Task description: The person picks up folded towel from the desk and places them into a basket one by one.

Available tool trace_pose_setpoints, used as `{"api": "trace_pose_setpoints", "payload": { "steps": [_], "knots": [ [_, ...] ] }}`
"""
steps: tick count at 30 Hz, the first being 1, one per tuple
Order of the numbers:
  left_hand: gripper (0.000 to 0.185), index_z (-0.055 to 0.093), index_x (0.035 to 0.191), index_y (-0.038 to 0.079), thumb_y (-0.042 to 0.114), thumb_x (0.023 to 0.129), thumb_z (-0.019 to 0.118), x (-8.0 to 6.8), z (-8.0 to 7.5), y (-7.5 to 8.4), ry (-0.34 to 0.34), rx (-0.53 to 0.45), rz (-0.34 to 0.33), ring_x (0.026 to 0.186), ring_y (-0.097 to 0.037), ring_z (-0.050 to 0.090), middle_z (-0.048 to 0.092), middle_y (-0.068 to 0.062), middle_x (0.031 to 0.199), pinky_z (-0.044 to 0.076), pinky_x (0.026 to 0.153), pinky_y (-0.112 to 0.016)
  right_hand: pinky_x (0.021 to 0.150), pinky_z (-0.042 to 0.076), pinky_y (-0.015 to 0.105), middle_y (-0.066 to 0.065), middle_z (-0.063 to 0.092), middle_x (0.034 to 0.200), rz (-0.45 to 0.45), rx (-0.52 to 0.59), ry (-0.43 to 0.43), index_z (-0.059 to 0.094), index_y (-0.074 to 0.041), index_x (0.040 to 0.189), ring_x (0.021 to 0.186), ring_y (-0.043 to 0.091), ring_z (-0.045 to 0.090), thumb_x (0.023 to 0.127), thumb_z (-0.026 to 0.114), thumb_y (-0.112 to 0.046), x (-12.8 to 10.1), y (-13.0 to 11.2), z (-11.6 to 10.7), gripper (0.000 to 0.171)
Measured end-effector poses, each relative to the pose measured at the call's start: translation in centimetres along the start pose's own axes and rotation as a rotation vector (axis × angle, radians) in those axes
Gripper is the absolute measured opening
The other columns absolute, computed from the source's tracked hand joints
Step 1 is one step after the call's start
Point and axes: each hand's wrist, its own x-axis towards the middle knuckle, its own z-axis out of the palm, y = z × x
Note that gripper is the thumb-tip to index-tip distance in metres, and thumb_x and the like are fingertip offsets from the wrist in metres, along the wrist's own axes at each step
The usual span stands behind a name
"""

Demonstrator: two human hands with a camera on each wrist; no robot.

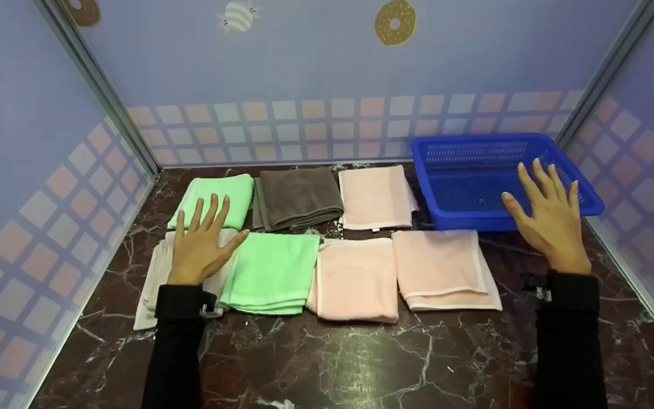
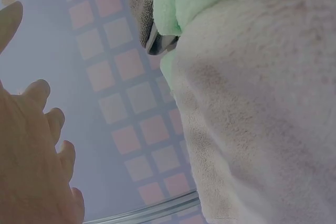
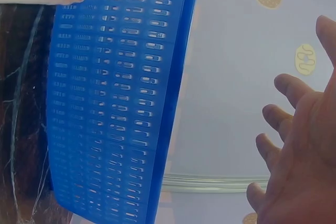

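Folded towels lie in two rows on the dark marble table (image 1: 361, 363). My left hand (image 1: 202, 244) is spread flat, fingers straight, over a whitish towel (image 1: 154, 284) at the front left, close to a green towel (image 1: 273, 272). My right hand (image 1: 548, 213) hovers open with spread fingers at the near right corner of a blue plastic basket (image 1: 463, 176), holding nothing. In the left wrist view the whitish towel (image 2: 262, 129) fills the frame beside my left hand (image 2: 31, 150). The right wrist view shows the basket's slotted wall (image 3: 115, 103) and my right hand (image 3: 299, 145).
Behind lie a green towel (image 1: 213, 199), a grey towel (image 1: 296, 196) and a pink towel (image 1: 375, 196). Two more pink towels (image 1: 355, 278) (image 1: 446, 267) sit in the front row. Patterned booth walls (image 1: 32, 187) close in left, back and right.
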Motion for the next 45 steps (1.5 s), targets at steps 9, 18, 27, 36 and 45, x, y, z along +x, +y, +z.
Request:
{"api": "trace_pose_setpoints", "payload": {
  "steps": [9,18,27,36,45],
  "knots": [
    [0.085,0.007,0.168,0.023,0.069,0.103,0.037,-0.2,0.1,0.0,-0.016,-0.03,-0.012,0.162,-0.036,-0.002,0.005,-0.011,0.175,-0.021,0.127,-0.047,0.126,-0.017,0.06,0.012,0.004,0.175,0.02,0.035,-0.023,0.01,-0.023,0.168,0.161,0.036,-0.006,0.106,0.033,-0.064,0.2,0.0,0.3,0.078],
    [0.09,-0.005,0.167,0.013,0.072,0.104,0.021,0.8,1.3,3.9,0.017,-0.275,-0.04,0.161,-0.039,0.005,0.006,-0.02,0.173,-0.005,0.129,-0.059,0.121,-0.019,0.065,0.011,-0.013,0.172,0.168,0.591,-0.067,-0.024,-0.028,0.161,0.155,0.042,-0.019,0.109,0.026,-0.056,0.4,-3.1,1.2,0.077],
    [0.085,0.019,0.164,0.001,0.05,0.104,0.054,0.2,6.6,14.9,-0.195,-0.503,0.113,0.129,-0.047,0.056,0.053,-0.029,0.147,0.044,0.112,-0.061,0.126,0.012,0.066,0.011,0.009,0.174,-0.107,0.598,-0.167,0.002,-0.02,0.167,0.157,0.038,0.022,0.103,0.056,-0.052,-0.4,-13.4,7.8,0.09],
    [0.091,0.033,0.158,-0.001,0.035,0.089,0.08,-0.9,8.7,16.8,-0.195,-0.301,0.057,0.095,-0.045,0.065,0.059,-0.036,0.119,0.057,0.086,-0.056,0.099,0.053,0.056,0.032,0.05,0.142,-0.168,0.297,-0.403,0.029,-0.001,0.161,0.113,0.038,0.058,0.077,0.091,-0.031,-3.0,-15.9,13.7,0.109],
    [0.068,0.044,0.15,-0.001,0.021,0.093,0.074,-0.8,9.4,17.0,-0.218,-0.33,0.164,0.103,-0.052,0.066,0.059,-0.039,0.129,0.055,0.093,-0.059,0.086,0.057,0.05,0.018,0.066,0.099,-0.132,0.275,-0.438,0.029,0.003,0.16,0.088,0.033,0.065,0.079,0.088,-0.019,-3.3,-16.8,14.3,0.103]
  ]
}}
